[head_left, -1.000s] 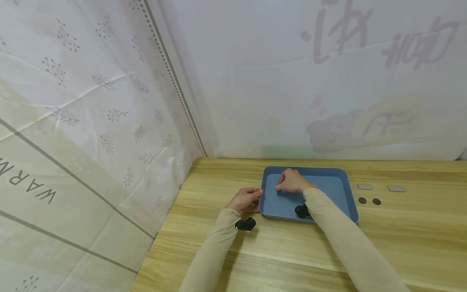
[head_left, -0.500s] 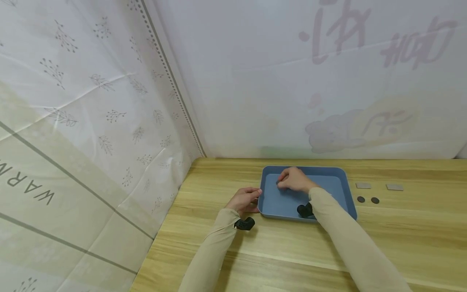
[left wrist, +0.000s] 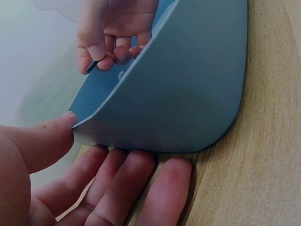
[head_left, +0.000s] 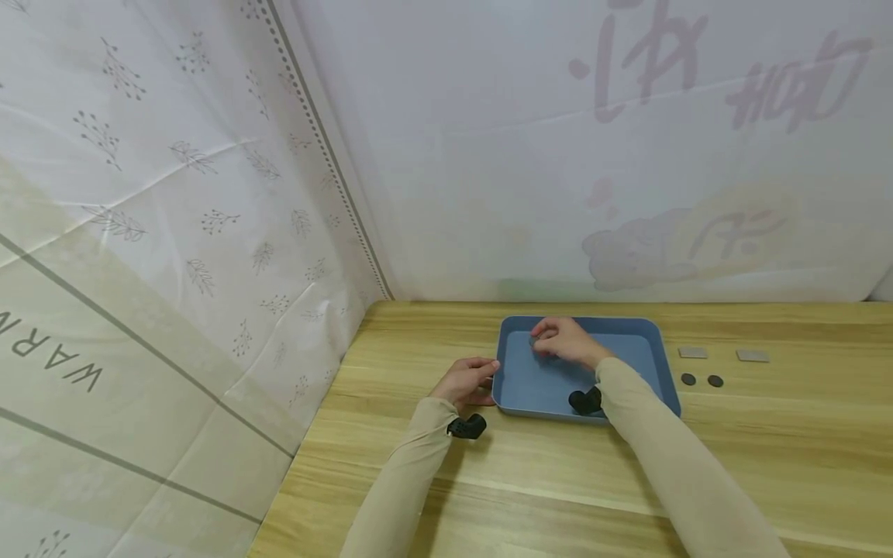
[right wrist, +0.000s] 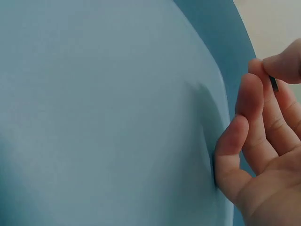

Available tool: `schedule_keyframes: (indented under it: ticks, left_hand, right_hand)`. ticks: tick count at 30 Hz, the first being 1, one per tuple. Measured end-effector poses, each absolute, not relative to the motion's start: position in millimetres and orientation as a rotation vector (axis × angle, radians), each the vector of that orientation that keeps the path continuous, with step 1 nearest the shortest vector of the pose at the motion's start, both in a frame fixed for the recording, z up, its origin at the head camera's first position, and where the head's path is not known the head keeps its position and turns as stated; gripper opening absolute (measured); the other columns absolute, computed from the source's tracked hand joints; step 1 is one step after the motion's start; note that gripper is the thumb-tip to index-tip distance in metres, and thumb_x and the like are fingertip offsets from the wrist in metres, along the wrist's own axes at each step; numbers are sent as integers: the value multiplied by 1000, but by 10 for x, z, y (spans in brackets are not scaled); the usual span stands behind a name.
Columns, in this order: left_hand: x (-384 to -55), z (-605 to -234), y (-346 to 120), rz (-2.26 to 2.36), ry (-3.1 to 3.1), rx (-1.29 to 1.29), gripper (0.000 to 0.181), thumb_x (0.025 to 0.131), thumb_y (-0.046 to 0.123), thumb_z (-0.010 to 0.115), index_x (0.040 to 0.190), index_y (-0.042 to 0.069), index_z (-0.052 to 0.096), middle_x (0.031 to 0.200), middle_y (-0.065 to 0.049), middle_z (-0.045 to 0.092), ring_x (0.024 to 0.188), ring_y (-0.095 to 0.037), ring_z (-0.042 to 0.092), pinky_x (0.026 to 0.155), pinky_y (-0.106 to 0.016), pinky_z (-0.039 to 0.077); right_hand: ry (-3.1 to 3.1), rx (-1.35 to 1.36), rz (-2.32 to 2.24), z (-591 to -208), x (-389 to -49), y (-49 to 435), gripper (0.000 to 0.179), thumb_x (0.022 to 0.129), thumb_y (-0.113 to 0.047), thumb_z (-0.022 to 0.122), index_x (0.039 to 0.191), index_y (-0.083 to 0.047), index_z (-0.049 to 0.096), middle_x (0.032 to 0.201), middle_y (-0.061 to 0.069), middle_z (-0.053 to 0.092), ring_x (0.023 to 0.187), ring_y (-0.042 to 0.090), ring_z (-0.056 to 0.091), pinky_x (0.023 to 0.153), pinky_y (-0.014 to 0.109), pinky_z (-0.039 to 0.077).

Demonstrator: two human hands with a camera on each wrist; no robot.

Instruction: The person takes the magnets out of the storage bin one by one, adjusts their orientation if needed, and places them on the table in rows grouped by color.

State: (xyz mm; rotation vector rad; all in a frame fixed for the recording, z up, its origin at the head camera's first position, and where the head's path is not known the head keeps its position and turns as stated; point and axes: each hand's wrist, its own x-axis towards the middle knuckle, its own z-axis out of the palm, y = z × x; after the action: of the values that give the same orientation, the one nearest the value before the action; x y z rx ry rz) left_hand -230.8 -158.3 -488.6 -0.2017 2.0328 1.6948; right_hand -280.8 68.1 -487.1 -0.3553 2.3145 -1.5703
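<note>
A shallow blue rectangular tray (head_left: 533, 391) lies on the wooden table. At its left end my left hand (head_left: 466, 381) holds it, thumb on the rim and fingers against the outer wall (left wrist: 178, 89), as the left wrist view shows. Over the tray's far left part, my right hand (head_left: 568, 341) pinches a small thin dark disc (left wrist: 92, 67) between thumb and fingertips. Only the disc's narrow edge shows in both wrist views. In the right wrist view the little finger is close beside the tray's inner wall, above the floor (right wrist: 94, 103).
Right of the tray, two small grey rectangular pieces (head_left: 693, 353) (head_left: 753, 356) lie in a row. Nearer me lie two dark round discs (head_left: 688, 379) (head_left: 715, 381). A printed cloth (head_left: 446, 194) hangs behind the table, another at the left.
My right hand has moved a little away from me and to the right within the tray, and the disc in its fingers has come into view. The left hand keeps its hold.
</note>
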Motion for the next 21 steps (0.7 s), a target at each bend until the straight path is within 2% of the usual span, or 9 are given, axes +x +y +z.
schedule_keyframes:
  ticks: [8, 21]
  left_hand:
    - [-2308, -4877, -1580, 1699, 2028, -201, 36, 88, 29, 57, 116, 7, 57, 95, -11, 62, 78, -18, 61, 61, -31, 53]
    - [-2289, -4864, -1566, 1706, 2023, -202, 38, 88, 30, 57, 119, 6, 55, 99, -11, 61, 80, -18, 61, 63, -31, 54]
  right_hand:
    - [2288, -341, -1600, -4889, -2809, 712, 35, 82, -17, 61, 115, -4, 56, 93, 14, 65, 80, 24, 59, 72, 34, 48]
    - [2314, -323, -1553, -4858, -2777, 767, 32, 87, -19, 53, 118, -10, 57, 99, 9, 66, 83, 22, 60, 73, 33, 47]
